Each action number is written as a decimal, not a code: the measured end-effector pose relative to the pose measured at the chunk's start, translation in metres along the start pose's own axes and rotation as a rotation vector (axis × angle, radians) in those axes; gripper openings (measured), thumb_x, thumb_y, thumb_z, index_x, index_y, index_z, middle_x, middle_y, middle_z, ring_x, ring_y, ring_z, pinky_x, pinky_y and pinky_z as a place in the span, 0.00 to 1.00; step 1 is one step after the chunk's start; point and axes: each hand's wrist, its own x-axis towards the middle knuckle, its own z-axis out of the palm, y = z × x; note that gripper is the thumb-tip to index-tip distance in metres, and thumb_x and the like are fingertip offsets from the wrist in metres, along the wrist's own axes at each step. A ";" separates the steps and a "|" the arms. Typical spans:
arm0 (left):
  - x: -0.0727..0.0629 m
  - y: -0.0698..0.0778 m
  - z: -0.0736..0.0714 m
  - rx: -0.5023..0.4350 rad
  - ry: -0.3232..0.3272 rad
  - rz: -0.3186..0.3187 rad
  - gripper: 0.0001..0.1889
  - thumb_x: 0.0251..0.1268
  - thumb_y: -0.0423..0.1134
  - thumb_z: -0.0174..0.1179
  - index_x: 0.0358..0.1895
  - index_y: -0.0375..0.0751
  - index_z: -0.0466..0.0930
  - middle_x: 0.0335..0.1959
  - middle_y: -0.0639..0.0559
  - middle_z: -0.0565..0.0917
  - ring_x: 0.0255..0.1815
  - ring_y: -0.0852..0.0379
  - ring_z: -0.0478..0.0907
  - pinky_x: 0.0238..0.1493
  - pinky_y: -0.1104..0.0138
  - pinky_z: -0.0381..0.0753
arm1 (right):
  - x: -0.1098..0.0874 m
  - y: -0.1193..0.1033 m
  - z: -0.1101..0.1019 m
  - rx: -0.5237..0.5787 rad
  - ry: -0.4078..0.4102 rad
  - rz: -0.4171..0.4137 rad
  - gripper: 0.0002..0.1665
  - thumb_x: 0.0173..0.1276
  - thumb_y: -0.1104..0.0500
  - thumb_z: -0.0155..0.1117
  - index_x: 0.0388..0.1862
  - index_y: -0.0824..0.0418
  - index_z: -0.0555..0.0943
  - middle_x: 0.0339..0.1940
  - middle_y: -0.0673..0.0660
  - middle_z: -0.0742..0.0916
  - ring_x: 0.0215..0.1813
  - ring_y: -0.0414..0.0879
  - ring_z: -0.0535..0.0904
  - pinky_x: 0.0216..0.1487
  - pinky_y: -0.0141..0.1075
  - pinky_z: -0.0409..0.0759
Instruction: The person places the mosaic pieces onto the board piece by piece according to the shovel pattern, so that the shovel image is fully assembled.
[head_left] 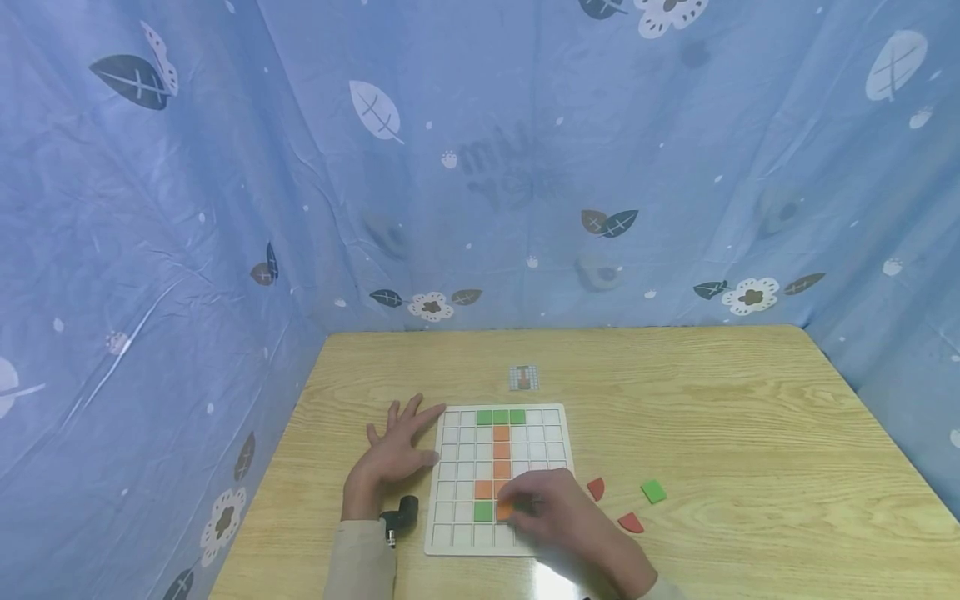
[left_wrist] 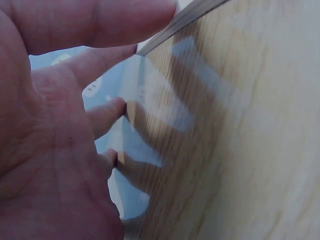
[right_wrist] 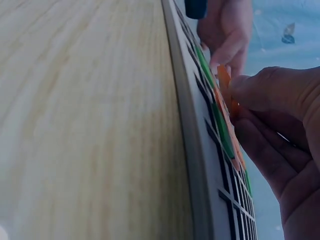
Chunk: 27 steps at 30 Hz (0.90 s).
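My left hand (head_left: 397, 450) lies with spread fingers at the left side of a white grid board (head_left: 465, 450); its thumb and index fingertip touch the edge. In the left wrist view, the other fingertips (left_wrist: 118, 106) rest on the wood. Over the lower middle of the board, my right hand (head_left: 555, 504) pinches an orange square tile (right_wrist: 225, 82) between thumb and fingers. Green tiles (head_left: 501, 417) form a row along the board's top, with orange tiles (head_left: 501, 451) in a column below. Another green tile (head_left: 483, 511) sits lower left; the right hand partly hides one more.
Two red quarter-round pieces (head_left: 631, 522) and a loose green square (head_left: 653, 491) lie on the wooden table (head_left: 750, 417) right of the board. A small pattern card (head_left: 523, 377) lies behind it. A black device (head_left: 405, 512) is at the left wrist. Blue curtains (head_left: 525, 167) surround the table.
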 end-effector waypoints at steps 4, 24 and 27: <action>0.000 0.001 0.000 0.000 0.000 0.001 0.44 0.61 0.35 0.69 0.84 0.58 0.70 0.93 0.40 0.47 0.92 0.27 0.27 0.77 0.20 0.15 | 0.001 -0.001 0.003 -0.076 0.002 -0.015 0.13 0.66 0.68 0.76 0.44 0.52 0.93 0.39 0.42 0.94 0.43 0.32 0.86 0.51 0.33 0.89; 0.000 0.003 -0.002 -0.009 0.000 0.001 0.44 0.60 0.35 0.69 0.84 0.57 0.70 0.93 0.38 0.47 0.92 0.27 0.27 0.76 0.20 0.14 | 0.001 -0.004 0.008 -0.135 -0.023 0.029 0.15 0.68 0.69 0.74 0.49 0.53 0.93 0.44 0.42 0.92 0.46 0.34 0.84 0.54 0.32 0.86; 0.000 0.003 -0.002 -0.008 0.000 -0.001 0.44 0.61 0.35 0.69 0.84 0.57 0.70 0.93 0.39 0.47 0.92 0.27 0.27 0.76 0.20 0.14 | 0.001 -0.002 0.008 -0.130 -0.009 -0.001 0.16 0.66 0.70 0.75 0.48 0.54 0.93 0.43 0.43 0.93 0.44 0.35 0.85 0.51 0.32 0.87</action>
